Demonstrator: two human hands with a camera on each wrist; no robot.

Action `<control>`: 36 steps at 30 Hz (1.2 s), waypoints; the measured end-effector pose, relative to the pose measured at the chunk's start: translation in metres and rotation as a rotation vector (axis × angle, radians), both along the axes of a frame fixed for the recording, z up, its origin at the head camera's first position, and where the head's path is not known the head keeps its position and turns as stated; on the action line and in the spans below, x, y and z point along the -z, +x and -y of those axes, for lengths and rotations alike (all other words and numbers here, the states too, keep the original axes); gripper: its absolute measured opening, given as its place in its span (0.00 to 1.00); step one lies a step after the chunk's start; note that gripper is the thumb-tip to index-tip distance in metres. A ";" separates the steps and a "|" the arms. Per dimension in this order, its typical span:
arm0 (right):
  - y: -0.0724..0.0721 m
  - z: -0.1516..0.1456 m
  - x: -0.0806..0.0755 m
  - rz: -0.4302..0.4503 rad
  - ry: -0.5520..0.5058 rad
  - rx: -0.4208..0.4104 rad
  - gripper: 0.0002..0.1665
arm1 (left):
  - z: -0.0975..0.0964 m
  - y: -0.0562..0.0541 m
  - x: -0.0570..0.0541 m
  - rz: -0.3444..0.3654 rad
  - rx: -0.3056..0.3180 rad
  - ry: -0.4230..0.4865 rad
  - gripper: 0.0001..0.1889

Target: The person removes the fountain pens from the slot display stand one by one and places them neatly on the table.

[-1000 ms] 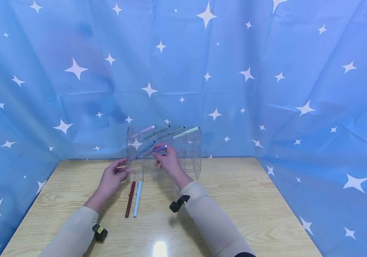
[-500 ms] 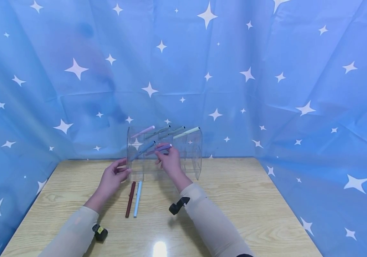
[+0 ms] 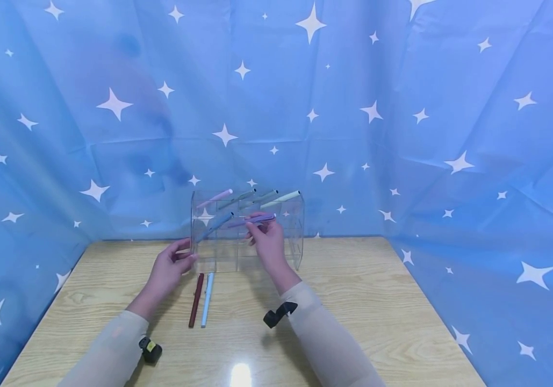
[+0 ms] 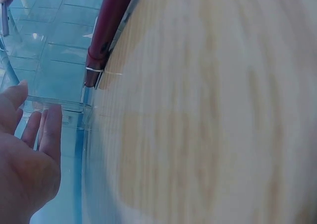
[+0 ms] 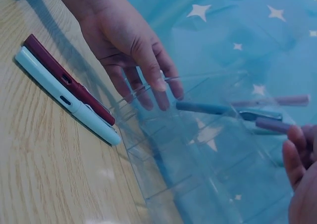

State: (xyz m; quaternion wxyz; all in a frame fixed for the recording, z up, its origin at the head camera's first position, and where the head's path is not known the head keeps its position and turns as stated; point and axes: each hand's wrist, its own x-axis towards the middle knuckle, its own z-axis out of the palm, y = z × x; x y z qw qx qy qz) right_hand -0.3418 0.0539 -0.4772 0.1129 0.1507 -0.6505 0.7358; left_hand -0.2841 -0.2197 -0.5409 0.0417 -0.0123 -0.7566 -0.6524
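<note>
A clear pen rack [image 3: 227, 260] with several compartments stands at the back of the table. My left hand [image 3: 167, 269] holds its left side panel, thumb and fingers on opposite faces. In front of the rack, my right hand [image 3: 268, 244] pinches a purple pen [image 3: 261, 218], tilted with its right end higher. A blue pen [image 3: 215, 227] leans in the rack just left of it. Along the top row lie a pink pen [image 3: 215, 198], two dark green pens and a pale green pen [image 3: 281, 199]. The right wrist view shows the purple pen [image 5: 271, 125] partly hidden by fingers.
A dark red pen [image 3: 196, 300] and a light blue pen [image 3: 207, 300] lie side by side on the wooden table [image 3: 368, 301], before the rack's left end. A blue curtain with white stars [image 3: 276, 107] hangs close behind the rack.
My right hand has moved to the right with the purple pen, which now lies flatter and farther from the blue pen. My left hand stays at the rack's left side.
</note>
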 end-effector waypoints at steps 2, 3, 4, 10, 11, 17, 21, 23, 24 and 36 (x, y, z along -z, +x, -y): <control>0.002 -0.004 0.000 -0.011 -0.003 -0.001 0.17 | 0.000 0.000 0.000 -0.001 0.000 0.002 0.32; 0.003 -0.005 0.001 -0.013 0.000 0.000 0.17 | 0.000 0.000 0.000 -0.002 -0.001 0.001 0.32; 0.005 -0.007 0.001 -0.012 0.005 0.003 0.18 | 0.000 0.000 0.000 -0.003 -0.002 0.001 0.31; 0.010 -0.015 0.002 0.014 0.046 0.037 0.25 | -0.001 0.000 0.000 -0.001 -0.004 -0.002 0.31; 0.011 -0.016 0.002 0.013 0.045 0.034 0.27 | -0.001 0.000 0.000 0.000 -0.004 -0.003 0.31; 0.017 -0.019 0.005 0.024 -0.066 -0.079 0.35 | 0.000 0.001 0.000 0.003 0.000 -0.002 0.32; 0.021 -0.023 0.007 0.046 -0.070 -0.119 0.39 | 0.000 -0.001 0.001 0.006 0.003 0.001 0.33; 0.021 -0.025 0.009 0.056 -0.046 -0.123 0.40 | 0.001 -0.002 0.001 0.009 0.001 0.000 0.33; 0.021 -0.026 0.010 0.063 -0.028 -0.121 0.41 | 0.001 -0.002 0.001 0.011 0.002 -0.002 0.33; 0.029 -0.033 0.013 0.054 0.175 -0.088 0.37 | 0.001 -0.002 0.001 0.019 -0.002 -0.005 0.33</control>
